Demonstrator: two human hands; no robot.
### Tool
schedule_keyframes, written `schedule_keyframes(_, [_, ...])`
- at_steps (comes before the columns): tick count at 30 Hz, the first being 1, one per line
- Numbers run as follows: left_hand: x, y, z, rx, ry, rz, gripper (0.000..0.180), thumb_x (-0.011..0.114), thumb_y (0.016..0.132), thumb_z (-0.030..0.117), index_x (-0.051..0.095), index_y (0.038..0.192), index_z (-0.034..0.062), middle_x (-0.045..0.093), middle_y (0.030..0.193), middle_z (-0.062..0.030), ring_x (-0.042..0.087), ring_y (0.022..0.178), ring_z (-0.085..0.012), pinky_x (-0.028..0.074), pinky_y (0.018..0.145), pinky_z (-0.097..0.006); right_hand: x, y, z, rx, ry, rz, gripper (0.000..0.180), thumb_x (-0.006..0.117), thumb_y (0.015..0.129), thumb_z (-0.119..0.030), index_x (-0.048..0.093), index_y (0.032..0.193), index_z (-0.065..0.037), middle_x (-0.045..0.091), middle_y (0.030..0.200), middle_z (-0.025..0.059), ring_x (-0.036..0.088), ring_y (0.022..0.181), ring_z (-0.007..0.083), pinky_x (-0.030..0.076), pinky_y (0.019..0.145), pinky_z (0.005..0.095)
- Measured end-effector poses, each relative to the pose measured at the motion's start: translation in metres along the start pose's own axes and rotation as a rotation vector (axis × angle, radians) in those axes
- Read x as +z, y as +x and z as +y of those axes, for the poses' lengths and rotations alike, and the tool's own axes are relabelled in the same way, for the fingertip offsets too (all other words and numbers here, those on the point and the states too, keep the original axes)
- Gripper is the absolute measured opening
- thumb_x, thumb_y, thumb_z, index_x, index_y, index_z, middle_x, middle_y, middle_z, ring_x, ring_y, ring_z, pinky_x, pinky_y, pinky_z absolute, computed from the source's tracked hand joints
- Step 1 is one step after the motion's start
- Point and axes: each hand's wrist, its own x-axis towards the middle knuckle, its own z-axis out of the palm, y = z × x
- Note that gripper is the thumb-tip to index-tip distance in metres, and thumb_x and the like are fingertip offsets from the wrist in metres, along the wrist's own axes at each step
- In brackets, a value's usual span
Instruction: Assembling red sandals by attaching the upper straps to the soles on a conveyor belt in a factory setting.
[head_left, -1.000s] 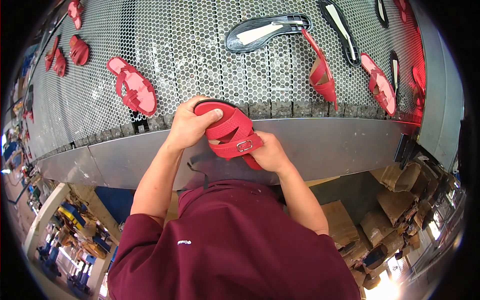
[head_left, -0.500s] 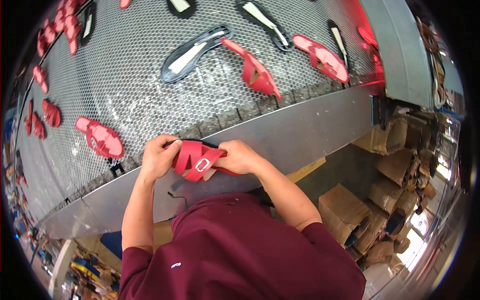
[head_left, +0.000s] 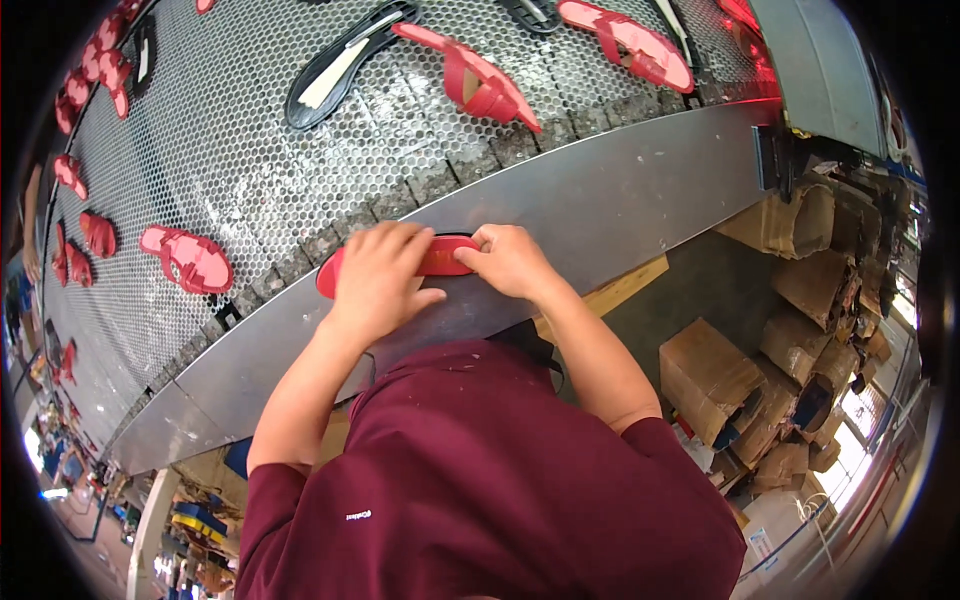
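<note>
A red sandal [head_left: 445, 262] lies lengthwise between my hands, above the metal ledge at the conveyor's near edge. Across its middle my left hand [head_left: 378, 275] lies with fingers stretched out and the thumb held away; it hides the straps. My right hand [head_left: 508, 262] pinches the sandal's right end, thumb on top of the red insole and fingers behind the edge. On the mesh just beyond lie another red sandal [head_left: 480, 92] and a dark sole [head_left: 345, 70] with a pale strip along it.
The metal mesh conveyor [head_left: 250, 170] stretches ahead and to the left, bearing several red sandals and dark soles. A bare metal ledge [head_left: 610, 195] borders it. A grey machine housing [head_left: 825, 75] stands at the far right. Cardboard boxes [head_left: 710, 375] are piled on the right.
The sandal has been turned and its buckled straps no longer show. My left hand has shifted from gripping its left end to lying across its middle. The conveyor's sandals sit higher in view.
</note>
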Motion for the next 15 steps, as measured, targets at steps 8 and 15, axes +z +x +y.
schedule_keyframes(8, [0.041,0.008,0.003,0.108,0.067,-0.158,0.071,0.081,0.064,0.024,0.054,0.125,0.0009,0.058,0.102,-0.0088,0.057,0.093,-0.0261,0.045,0.082,-0.038,0.004,-0.02,0.015,-0.339,-0.182,0.17,0.045,0.078,0.072,-0.034,0.067,0.107,-0.008,0.065,0.1,0.0153,0.061,0.097,0.0337,0.048,0.084,0.0433])
schedule_keyframes(15, [0.023,0.019,0.006,0.143,-0.137,-0.122,0.066,0.08,0.066,0.019,0.055,0.124,0.0017,0.059,0.11,-0.0137,0.057,0.099,-0.0324,0.046,0.089,-0.04,-0.008,-0.003,0.041,-0.734,-0.361,0.277,0.069,0.083,0.065,-0.029,0.057,0.125,-0.007,0.06,0.11,0.0132,0.055,0.103,0.0312,0.043,0.091,0.0432])
